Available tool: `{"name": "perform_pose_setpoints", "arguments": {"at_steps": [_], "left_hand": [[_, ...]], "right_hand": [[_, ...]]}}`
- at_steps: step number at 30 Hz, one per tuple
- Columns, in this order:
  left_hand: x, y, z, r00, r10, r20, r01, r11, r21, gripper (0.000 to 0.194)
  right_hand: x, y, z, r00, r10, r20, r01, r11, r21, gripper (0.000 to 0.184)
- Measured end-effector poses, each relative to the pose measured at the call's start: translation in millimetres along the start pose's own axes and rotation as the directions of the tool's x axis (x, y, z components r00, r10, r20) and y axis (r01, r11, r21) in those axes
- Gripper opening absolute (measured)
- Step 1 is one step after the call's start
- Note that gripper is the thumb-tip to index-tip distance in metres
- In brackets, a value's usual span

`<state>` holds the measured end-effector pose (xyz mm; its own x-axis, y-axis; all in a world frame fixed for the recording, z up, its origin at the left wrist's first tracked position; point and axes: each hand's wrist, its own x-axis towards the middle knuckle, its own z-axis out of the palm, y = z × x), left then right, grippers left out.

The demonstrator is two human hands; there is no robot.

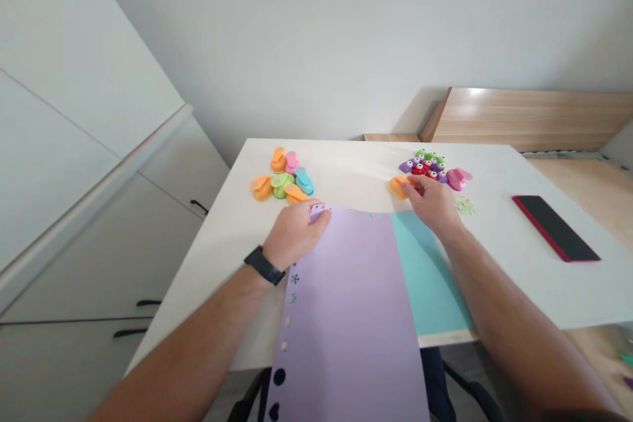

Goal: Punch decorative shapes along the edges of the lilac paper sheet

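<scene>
A lilac paper sheet (346,303) lies in front of me on the white table (494,264), with punched shapes along its left and far edges. A turquoise sheet (430,277) lies under it on the right. My left hand (295,235), with a black watch on its wrist, is closed over the lilac sheet's far left corner, pinching a small lilac punch (319,211). My right hand (431,200) reaches to an orange paper punch (398,186) and its fingers close on it, beside a cluster of small colourful punches (429,166).
A second group of orange, pink, green and blue punches (283,181) sits at the far left of the table. A black phone in a red case (554,227) lies at the right. Small green cut-outs (465,206) lie near my right hand. White cabinets stand at the left.
</scene>
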<state>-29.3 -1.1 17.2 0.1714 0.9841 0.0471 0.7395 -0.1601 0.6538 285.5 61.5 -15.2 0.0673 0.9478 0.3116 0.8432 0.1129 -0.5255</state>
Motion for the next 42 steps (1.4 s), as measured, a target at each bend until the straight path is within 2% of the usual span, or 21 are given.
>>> {"name": "perform_pose_setpoints", "arguments": {"at_steps": [7, 14, 16, 19, 21, 25, 28, 30, 33, 36, 38, 42], "left_hand": [[0, -2, 1.5, 1.000, 0.001, -0.009, 0.000, 1.000, 0.025, 0.027], [0, -4, 3.6, 0.999, -0.004, -0.033, 0.005, 1.000, 0.011, 0.025], [0, -3, 3.6, 0.999, -0.010, -0.033, 0.010, 1.000, 0.004, 0.025], [-1, -3, 3.1, 0.999, -0.017, -0.028, 0.017, 1.000, 0.003, 0.025], [-1, -3, 2.9, 0.999, -0.017, -0.027, 0.017, 1.000, 0.006, 0.024], [-2, -5, 3.9, 0.999, 0.009, -0.033, -0.010, 1.000, -0.008, 0.025], [-1, -7, 5.7, 0.999, 0.016, -0.047, -0.017, 1.000, -0.011, 0.026], [0, -8, 6.9, 0.999, 0.020, -0.044, -0.019, 1.000, 0.015, 0.026], [0, -10, 8.3, 0.999, 0.020, -0.025, -0.019, 0.998, 0.055, 0.026], [0, -10, 8.6, 1.000, 0.014, -0.014, -0.013, 0.997, 0.071, 0.025], [-1, -10, 8.3, 1.000, 0.010, -0.010, -0.009, 0.997, 0.079, 0.026], [-2, -7, 7.5, 1.000, 0.006, -0.014, -0.005, 0.996, 0.084, 0.026]], "right_hand": [[1, -3, 10, 1.000, 0.003, -0.008, -0.003, 0.999, 0.045, 0.044], [8, 2, 14, 0.990, 0.129, -0.050, -0.126, 0.990, 0.070, 0.055], [6, 1, 12, 0.988, 0.112, -0.106, -0.108, 0.993, 0.040, 0.055], [1, -7, 7, 0.961, 0.021, -0.277, -0.030, 0.999, -0.029, 0.054], [-3, -19, 5, 0.953, -0.044, -0.298, 0.035, 0.999, -0.034, 0.047], [-10, -59, 6, 0.981, -0.188, -0.053, 0.192, 0.979, 0.069, 0.035], [-13, -100, 13, 0.941, -0.318, 0.117, 0.305, 0.945, 0.116, 0.030], [-12, -127, 19, 0.915, -0.356, 0.189, 0.331, 0.931, 0.155, 0.026], [-5, -162, 32, 0.884, -0.374, 0.281, 0.340, 0.926, 0.164, 0.022], [7, -185, 47, 0.868, -0.353, 0.350, 0.323, 0.935, 0.143, 0.024], [15, -193, 57, 0.866, -0.327, 0.378, 0.305, 0.945, 0.117, 0.026], [31, -199, 77, 0.897, -0.244, 0.369, 0.246, 0.968, 0.041, 0.034]]}}
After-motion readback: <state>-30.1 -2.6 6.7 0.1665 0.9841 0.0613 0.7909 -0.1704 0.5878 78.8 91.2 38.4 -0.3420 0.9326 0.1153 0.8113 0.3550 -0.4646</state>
